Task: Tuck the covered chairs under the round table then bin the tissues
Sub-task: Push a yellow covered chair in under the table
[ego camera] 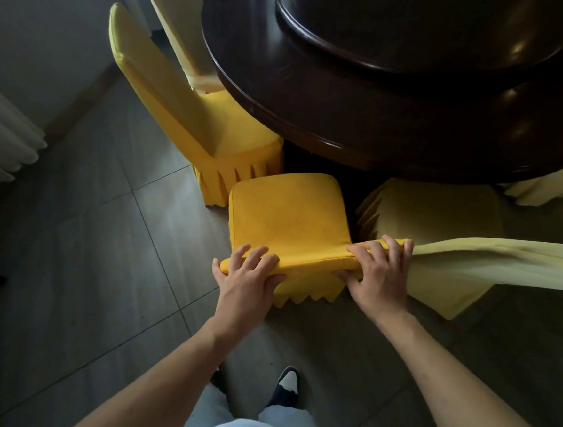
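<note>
A chair in a yellow cover (290, 214) stands in front of me, its seat just short of the dark round table (363, 119). My left hand (247, 277) grips the left end of the chair's backrest top. At the right end, my right hand (381, 273) holds the same top edge. Another covered chair (194, 107) stands to the left with its seat partly under the table edge. A paler covered chair (453, 258) is close on the right. No tissues are in view.
A raised round turntable (419, 29) sits on the table. Grey floor tiles (86, 266) stretch to the left. A pale curtain (2, 140) hangs at the far left. A further chair back (174, 15) stands behind the left chair. My shoe (286, 385) is below.
</note>
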